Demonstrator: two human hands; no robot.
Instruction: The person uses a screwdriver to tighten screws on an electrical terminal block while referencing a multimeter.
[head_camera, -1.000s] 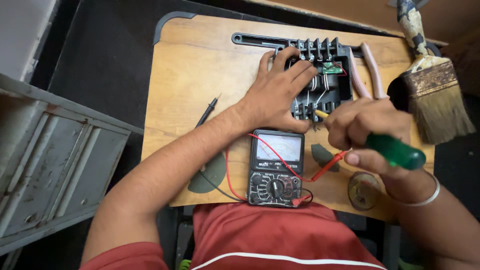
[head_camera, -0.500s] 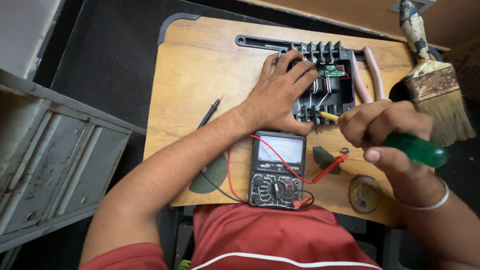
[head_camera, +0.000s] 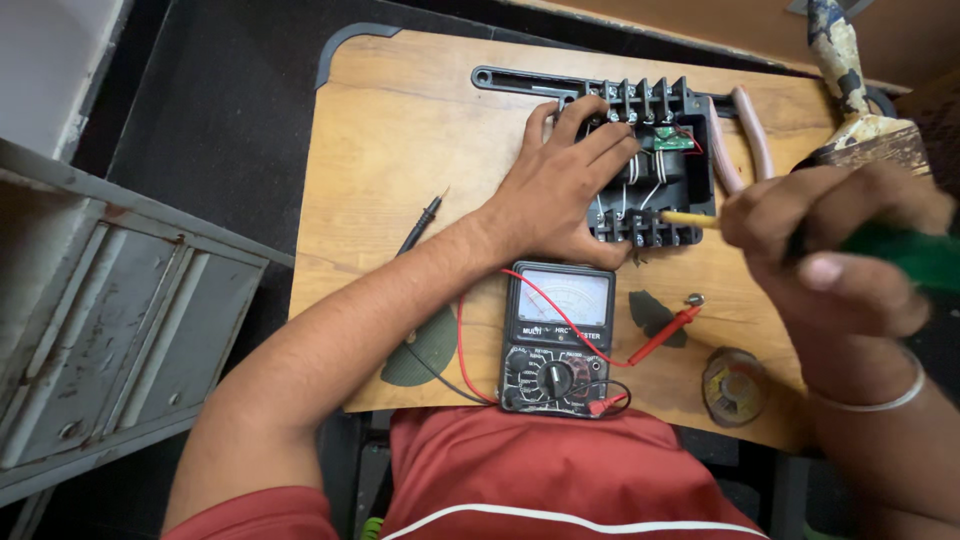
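My left hand (head_camera: 560, 190) lies flat on a black terminal-block unit (head_camera: 665, 170) with white windings and a small green board, pressing it against the wooden table (head_camera: 400, 150). My right hand (head_camera: 835, 250) grips a green-handled screwdriver (head_camera: 905, 255); its yellow shaft (head_camera: 688, 218) points left at the unit's near row of terminals. A black analog multimeter (head_camera: 557, 340) sits just below the unit, nearest my body.
A red probe (head_camera: 662, 335) and a black probe (head_camera: 421, 223) lie on the table with their leads. Pink-handled pliers (head_camera: 745, 140) lie right of the unit, a paintbrush (head_camera: 850, 80) at far right, a solder spool (head_camera: 733, 385) near the front edge. Grey metal cabinet (head_camera: 110, 330) at left.
My right hand has risen closer to the camera and shifted right with the screwdriver, its shaft still at the near terminals. My left hand stays on the unit.
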